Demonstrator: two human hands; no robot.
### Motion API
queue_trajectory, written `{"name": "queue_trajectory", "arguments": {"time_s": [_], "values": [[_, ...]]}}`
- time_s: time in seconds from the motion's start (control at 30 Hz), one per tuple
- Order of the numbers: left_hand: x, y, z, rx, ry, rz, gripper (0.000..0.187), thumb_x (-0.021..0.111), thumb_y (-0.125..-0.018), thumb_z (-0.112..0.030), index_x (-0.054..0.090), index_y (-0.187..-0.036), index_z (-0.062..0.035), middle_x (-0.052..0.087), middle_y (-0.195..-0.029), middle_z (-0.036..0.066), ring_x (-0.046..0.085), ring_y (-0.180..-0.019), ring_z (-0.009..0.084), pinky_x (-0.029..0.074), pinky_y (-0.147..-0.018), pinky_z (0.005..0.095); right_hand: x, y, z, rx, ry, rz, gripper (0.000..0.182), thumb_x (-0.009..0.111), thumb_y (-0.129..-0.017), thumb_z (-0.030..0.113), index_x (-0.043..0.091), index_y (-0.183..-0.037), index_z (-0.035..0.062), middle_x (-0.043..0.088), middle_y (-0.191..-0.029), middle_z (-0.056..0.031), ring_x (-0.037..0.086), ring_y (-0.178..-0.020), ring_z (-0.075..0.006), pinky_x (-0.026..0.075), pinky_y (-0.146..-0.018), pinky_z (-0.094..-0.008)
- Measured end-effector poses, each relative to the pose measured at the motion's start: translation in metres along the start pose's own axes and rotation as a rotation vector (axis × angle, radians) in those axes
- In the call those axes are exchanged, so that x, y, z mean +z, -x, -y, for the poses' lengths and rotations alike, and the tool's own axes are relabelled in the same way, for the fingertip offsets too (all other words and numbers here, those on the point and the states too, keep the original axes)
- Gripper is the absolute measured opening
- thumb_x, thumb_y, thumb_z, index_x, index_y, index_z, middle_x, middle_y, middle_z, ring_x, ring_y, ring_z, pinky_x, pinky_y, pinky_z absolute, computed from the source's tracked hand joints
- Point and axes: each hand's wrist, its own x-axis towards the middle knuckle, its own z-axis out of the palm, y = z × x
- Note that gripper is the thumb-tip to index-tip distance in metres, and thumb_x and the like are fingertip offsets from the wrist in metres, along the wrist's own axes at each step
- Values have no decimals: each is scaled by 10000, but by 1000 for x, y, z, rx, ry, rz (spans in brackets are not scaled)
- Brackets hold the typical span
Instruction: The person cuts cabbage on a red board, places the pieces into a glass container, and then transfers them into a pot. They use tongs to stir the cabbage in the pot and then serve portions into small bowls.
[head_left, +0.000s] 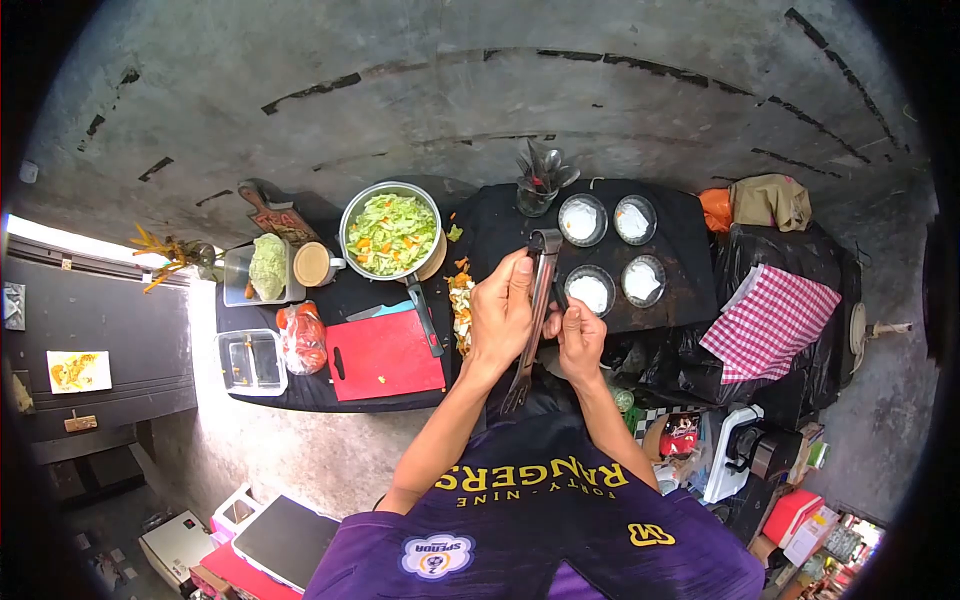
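My left hand (500, 312) is wrapped round a pair of metal tongs (541, 285), with the curved end up and the tips near my shirt. Close beside it, my right hand (580, 342) is closed, thumb against fingers, at a small dark item I cannot make out. Just beyond my hands, several glass bowls (588, 290) of white stuff stand on the black-covered table. To the left is a pot (345, 240) of shredded greens and orange bits. A red cutting board (385, 358) lies nearer, with a blue-bladed knife (378, 312) at its far edge.
Spoons stand in a glass (535, 203) at the back. A lidless plastic tub (250, 368), a red bag (302, 338) and a cabbage piece (268, 268) in a container are at the left. A checked cloth (775, 325) lies at the right. Vegetable scraps (461, 300) lie beside the pot.
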Motion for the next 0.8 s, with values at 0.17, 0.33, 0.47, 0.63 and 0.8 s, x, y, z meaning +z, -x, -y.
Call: {"name": "queue_trajectory", "arguments": {"time_s": [0.17,0.33,0.47,0.63,0.8], "values": [[-5,0,4,20,-102,20,351,426,-1008,-292,565,-1102,17,603,-671,100,575,-599,151,452,-561,307,8,5,23,-9,127,79,391,469,-1001,307,605,-1017,-59,580,-715,-36,532,-654,-82,434,-607,-236],[-5,-1,13,186,-236,-12,422,337,-1023,-368,518,-1126,0,547,-622,43,500,-538,105,421,-520,273,5,9,28,-55,216,104,366,479,-992,274,613,-1065,-59,563,-646,-30,513,-578,-78,409,-541,-223],[-2,-3,17,170,-198,-43,400,346,-1023,-351,524,-1114,-5,550,-640,44,507,-570,104,418,-541,283,-4,11,34,16,227,165,350,485,-992,243,615,-1039,-78,519,-596,-11,458,-518,-69,377,-501,-236],[-2,-8,31,91,-88,-59,398,360,-1022,-377,521,-1120,-26,516,-710,-14,448,-577,74,370,-523,258,-14,16,21,-45,318,127,322,539,-960,237,639,-1001,-67,551,-569,-15,483,-488,-61,387,-484,-216],[-21,-23,55,139,-23,-231,333,346,-1032,-369,489,-988,-72,424,-702,-52,381,-566,26,335,-501,187,-35,22,-4,33,318,-12,316,542,-956,233,633,-993,-67,582,-631,-9,496,-522,-54,390,-488,-217]]}}
